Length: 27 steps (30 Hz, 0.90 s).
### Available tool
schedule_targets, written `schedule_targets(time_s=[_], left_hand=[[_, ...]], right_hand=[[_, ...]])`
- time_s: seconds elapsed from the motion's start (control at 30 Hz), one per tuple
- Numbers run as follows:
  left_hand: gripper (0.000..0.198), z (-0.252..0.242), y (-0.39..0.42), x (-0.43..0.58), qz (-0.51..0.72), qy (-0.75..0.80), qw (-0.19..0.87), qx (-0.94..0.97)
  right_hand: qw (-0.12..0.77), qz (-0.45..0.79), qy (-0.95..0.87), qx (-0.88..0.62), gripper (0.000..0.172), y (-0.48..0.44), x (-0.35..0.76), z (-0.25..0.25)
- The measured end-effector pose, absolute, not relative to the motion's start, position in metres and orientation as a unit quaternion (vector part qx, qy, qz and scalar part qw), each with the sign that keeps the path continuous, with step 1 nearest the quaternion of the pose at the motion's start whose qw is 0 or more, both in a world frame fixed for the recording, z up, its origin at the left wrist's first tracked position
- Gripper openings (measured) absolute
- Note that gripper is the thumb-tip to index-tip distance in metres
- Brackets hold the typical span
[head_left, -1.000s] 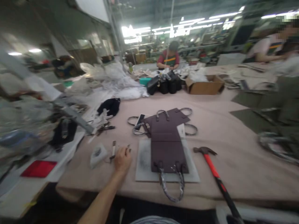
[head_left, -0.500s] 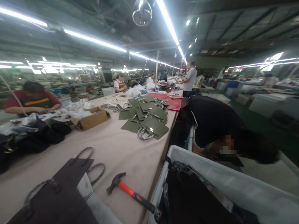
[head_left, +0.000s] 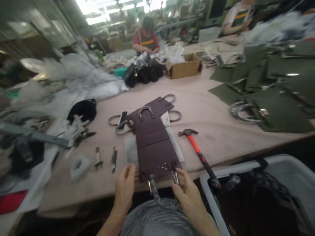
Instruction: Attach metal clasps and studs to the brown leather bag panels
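Note:
A dark brown bag panel with plastic-wrapped handles lies flat, its near end reaching the table edge. At its near left corner is my left hand, fingers curled on the edge. My right hand grips the near right corner beside a metal fitting. The near handle hangs toward me between both hands. Another brown panel lies crosswise beneath the far end, over a pale slab. To the right rests a claw hammer with a red and black handle.
Small tools and a tape roll lie left. Olive-green bag panels are heaped right. A white bin holding dark pieces stands at the near right. Across the table are a cardboard box and a seated person.
My view has swung left and down. Both my hands have come into view at the near end of the brown panel. The person bending by the bin is out of view.

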<state>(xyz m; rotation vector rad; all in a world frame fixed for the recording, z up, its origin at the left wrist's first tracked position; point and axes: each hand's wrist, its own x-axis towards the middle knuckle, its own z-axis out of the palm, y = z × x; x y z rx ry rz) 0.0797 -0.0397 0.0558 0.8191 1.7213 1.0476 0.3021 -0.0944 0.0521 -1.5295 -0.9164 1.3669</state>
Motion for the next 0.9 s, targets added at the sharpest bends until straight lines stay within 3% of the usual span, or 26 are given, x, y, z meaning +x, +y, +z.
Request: schedule_targets(time_s=[0.1,0.3,0.5,0.67,0.8,0.9], left_hand=[[0.052,0.052,-0.046,0.099,0.444,0.642,0.586,0.216],[0.034,0.049,-0.056,0.114,0.55,0.598,0.581,0.05],[0.019,0.05,-0.065,0.12,0.472,0.54,0.695,-0.053],[0.021,0.044,-0.064,0.115,0.474,0.543,0.693,-0.033],[0.028,0.041,-0.064,0.103,0.475,0.534,0.699,-0.003],[0.032,0.039,-0.067,0.093,0.466,0.528,0.71,0.012]], right_hand=[[0.406,0.564,-0.372,-0.616,0.062,-0.108,0.3,0.047],[0.382,0.591,-0.358,-0.613,0.064,-0.128,0.296,0.043],[0.353,0.579,-0.384,-0.626,0.065,-0.132,0.3,0.041],[0.301,0.533,-0.42,-0.67,0.047,-0.123,0.315,0.052],[0.326,0.433,-0.4,-0.739,0.05,-0.104,0.331,0.045],[0.366,0.501,-0.311,-0.72,0.054,-0.086,0.329,0.038]])
